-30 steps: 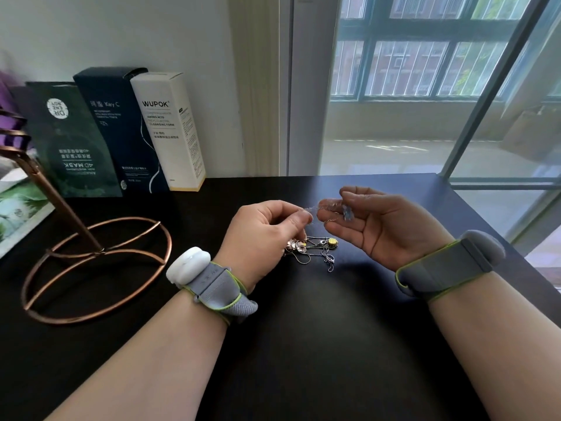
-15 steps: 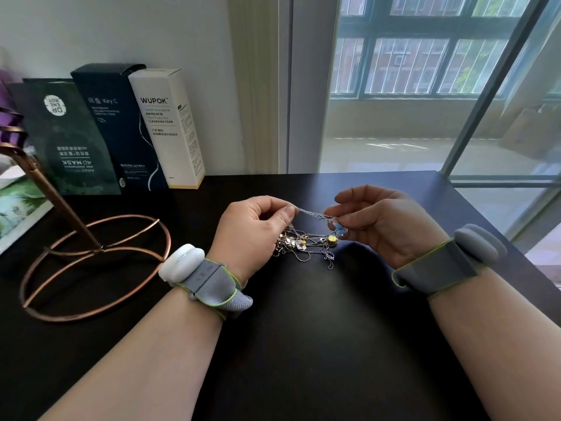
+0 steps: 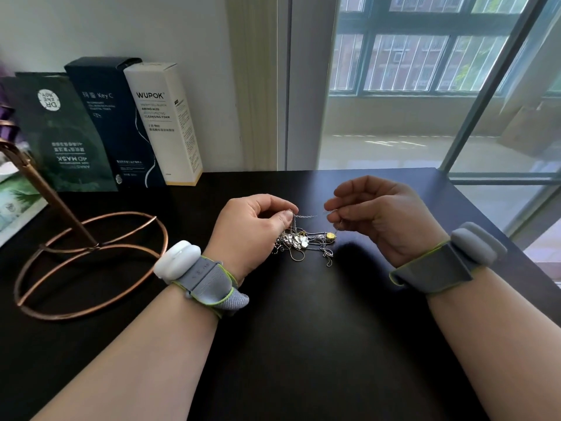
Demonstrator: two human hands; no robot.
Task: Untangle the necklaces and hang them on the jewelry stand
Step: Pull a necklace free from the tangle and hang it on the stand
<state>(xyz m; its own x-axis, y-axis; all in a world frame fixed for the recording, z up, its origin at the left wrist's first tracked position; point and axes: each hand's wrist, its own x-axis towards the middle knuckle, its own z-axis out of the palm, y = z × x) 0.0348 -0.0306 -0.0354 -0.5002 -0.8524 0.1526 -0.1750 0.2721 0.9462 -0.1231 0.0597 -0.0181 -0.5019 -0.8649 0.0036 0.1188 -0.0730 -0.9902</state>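
Untangling step in hand. Our left hand [image 3: 255,229] and right hand [image 3: 379,220] each pinch chain stretched between them; necklaces [image 3: 303,241] hang clumped below, low over table [image 3: 318,344]. Stand [image 3: 91,247] well left. Next, we judge: tease one strand loose gently.

Black table [image 3: 303,344] beside daylit window [image 3: 425,71], white wall [image 3: 121,25].

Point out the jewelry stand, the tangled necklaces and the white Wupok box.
jewelry stand [image 3: 45,191], head view, its slanted copper post.
tangled necklaces [image 3: 299,240], head view, silver pendant cluster.
white Wupok box [image 3: 164,129], head view, printed front face.
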